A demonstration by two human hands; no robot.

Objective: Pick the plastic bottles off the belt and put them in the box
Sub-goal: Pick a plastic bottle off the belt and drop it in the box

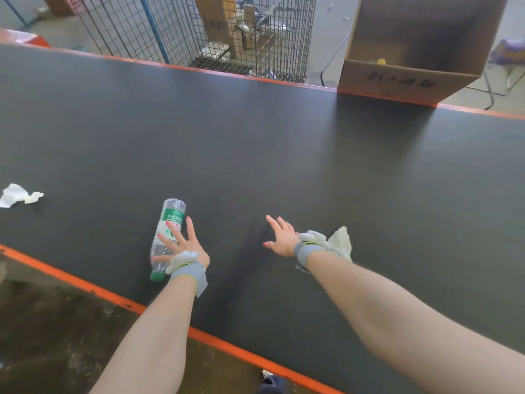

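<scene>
Head view, looking down across a dark conveyor belt edged in orange. Both bare forearms reach forward over the belt, each wrist wrapped in a grey band carrying a pale sensor pod. The left hand is spread wide with its fingers straight and fanned, lying over the lower half of a clear plastic bottle; whether the fingertips actually touch the bottle or hover just above it cannot be told, and nothing is gripped. The bottle lies on its side near the belt's near edge, its green cap towards the viewer, its base pointing away, and a green and white label round its middle. The right hand is likewise held apart and empty, palm down, fingers extended and slightly splayed above bare belt, well to the right of the bottle. Just beyond the right wrist lies a crumpled pale scrap. A second piece of crumpled white paper rests at the far left of the belt. The cardboard box stands open at the far edge, upper right, with a wire cage on the floor behind the belt
</scene>
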